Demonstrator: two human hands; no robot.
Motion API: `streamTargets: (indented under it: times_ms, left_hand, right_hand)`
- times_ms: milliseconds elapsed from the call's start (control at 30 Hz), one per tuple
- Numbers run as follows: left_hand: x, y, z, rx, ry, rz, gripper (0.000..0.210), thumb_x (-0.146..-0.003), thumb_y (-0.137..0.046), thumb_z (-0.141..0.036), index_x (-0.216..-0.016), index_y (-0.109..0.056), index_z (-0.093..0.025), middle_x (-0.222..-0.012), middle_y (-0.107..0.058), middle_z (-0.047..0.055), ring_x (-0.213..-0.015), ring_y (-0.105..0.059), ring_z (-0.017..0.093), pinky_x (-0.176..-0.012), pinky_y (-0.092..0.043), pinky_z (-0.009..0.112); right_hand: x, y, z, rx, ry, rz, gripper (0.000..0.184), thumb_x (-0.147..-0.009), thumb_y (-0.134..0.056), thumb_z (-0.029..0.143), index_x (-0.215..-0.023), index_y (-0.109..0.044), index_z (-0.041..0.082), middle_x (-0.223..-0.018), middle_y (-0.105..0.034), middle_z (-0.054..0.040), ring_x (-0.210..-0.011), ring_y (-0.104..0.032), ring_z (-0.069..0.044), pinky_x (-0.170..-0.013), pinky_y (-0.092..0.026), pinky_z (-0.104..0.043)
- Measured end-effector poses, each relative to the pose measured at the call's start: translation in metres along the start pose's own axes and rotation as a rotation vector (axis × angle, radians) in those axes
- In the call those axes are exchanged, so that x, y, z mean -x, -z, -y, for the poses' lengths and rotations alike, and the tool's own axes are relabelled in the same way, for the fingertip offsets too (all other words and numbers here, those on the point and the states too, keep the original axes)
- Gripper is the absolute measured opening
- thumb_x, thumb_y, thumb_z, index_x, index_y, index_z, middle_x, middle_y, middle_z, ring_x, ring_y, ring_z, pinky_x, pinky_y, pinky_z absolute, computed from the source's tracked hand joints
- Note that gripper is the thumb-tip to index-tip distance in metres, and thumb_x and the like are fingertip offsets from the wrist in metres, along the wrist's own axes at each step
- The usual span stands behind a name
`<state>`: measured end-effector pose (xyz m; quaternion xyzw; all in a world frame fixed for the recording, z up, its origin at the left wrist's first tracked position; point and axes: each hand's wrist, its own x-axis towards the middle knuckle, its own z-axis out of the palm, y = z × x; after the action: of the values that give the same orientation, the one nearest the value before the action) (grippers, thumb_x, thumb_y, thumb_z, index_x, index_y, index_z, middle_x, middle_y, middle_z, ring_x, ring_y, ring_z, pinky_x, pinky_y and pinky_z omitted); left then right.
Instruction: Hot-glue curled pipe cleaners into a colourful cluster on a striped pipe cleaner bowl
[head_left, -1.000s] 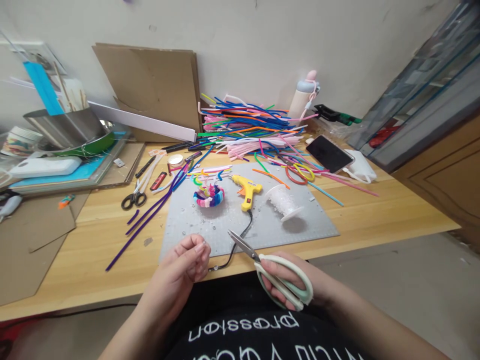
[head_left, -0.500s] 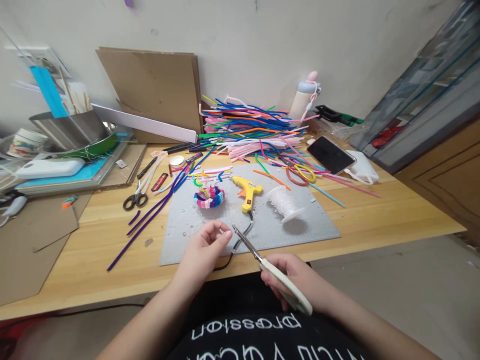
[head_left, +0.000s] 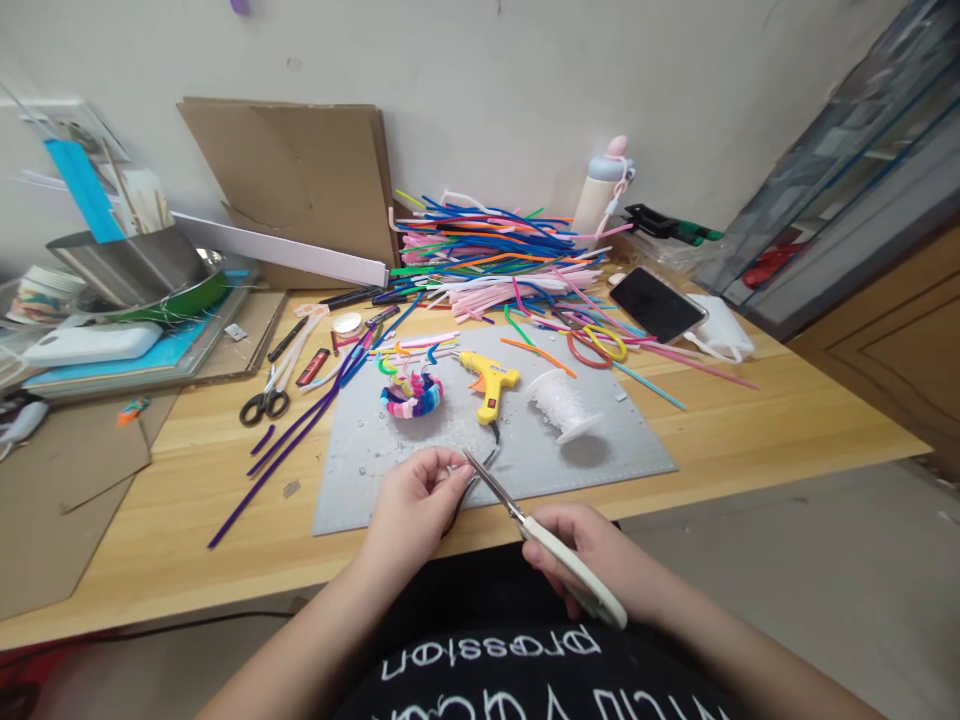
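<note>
My right hand (head_left: 589, 555) is wrapped round the pale handles of a pair of scissors (head_left: 517, 515), whose blades point up and left. The tips reach the fingertips of my left hand (head_left: 424, 500), which is closed in a pinch. What it pinches is too small to make out. Beyond my hands, on a grey cutting mat (head_left: 645, 450), lie a yellow glue gun (head_left: 489, 385), a spool of clear beaded string (head_left: 564, 410) and a colourful fuzzy ring (head_left: 412, 396) with curled pieces standing up from it. Tiny clear bits are scattered on the mat.
A heap of pipe cleaners (head_left: 495, 255) lies against the wall, with cardboard sheets (head_left: 292, 180) beside it. Black-handled scissors (head_left: 264, 405) and purple pipe cleaners (head_left: 274, 480) are at the left. A phone (head_left: 658, 303), red-and-yellow scissors (head_left: 592, 345) and a bottle (head_left: 602, 190) are at the right.
My left hand has moved slightly right, bringing its fingertips up to the scissor tips. The scissor blades look closer together. The view has shifted a little.
</note>
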<state>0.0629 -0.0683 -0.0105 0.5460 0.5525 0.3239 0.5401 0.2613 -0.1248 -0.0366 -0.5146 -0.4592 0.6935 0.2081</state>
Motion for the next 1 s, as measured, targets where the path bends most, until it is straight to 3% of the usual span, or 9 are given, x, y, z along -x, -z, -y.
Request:
streamTargets:
  times_ms: [267, 567, 800, 1000]
  left_hand:
    - [0.003, 0.013, -0.010, -0.180, -0.125, 0.060, 0.019, -0.080, -0.062, -0.034, -0.071, -0.068, -0.018, -0.050, -0.046, -0.004, -0.047, -0.033, 0.010, -0.047, -0.022, 0.023]
    - [0.001, 0.017, -0.014, -0.355, -0.192, 0.106, 0.024, -0.083, -0.057, -0.033, -0.065, -0.063, -0.018, -0.051, -0.045, -0.003, -0.050, -0.037, 0.012, -0.049, -0.027, 0.023]
    - [-0.002, 0.021, -0.018, -0.519, -0.164, 0.158, 0.026, -0.084, -0.053, -0.035, -0.064, -0.058, -0.019, -0.053, -0.045, -0.004, -0.052, -0.038, 0.013, -0.051, -0.028, 0.024]
    - [-0.008, 0.022, -0.015, -0.469, -0.110, 0.214, 0.027, -0.083, -0.050, -0.037, -0.065, -0.055, -0.018, -0.057, -0.045, -0.003, -0.057, -0.040, 0.014, -0.055, -0.030, 0.025]
  right_hand:
    - [0.008, 0.004, 0.009, 0.048, -0.002, 0.026, 0.038, -0.076, -0.065, 0.050, -0.065, -0.044, 0.019, -0.047, -0.045, 0.0081, -0.035, -0.040, -0.004, -0.036, -0.034, -0.016]
    - [0.006, 0.004, 0.005, 0.044, 0.009, 0.038, 0.038, -0.077, -0.063, 0.050, -0.065, -0.044, 0.019, -0.048, -0.044, 0.0079, -0.036, -0.040, -0.004, -0.036, -0.036, -0.017]
    - [0.003, 0.007, 0.000, 0.093, 0.002, 0.023, 0.038, -0.079, -0.063, 0.050, -0.066, -0.045, 0.019, -0.053, -0.039, 0.0082, -0.039, -0.038, -0.004, -0.037, -0.036, -0.018]
    - [0.000, 0.006, -0.003, 0.122, 0.025, -0.011, 0.036, -0.079, -0.064, 0.046, -0.064, -0.045, 0.018, -0.053, -0.037, 0.0077, -0.041, -0.037, -0.004, -0.037, -0.031, -0.016]
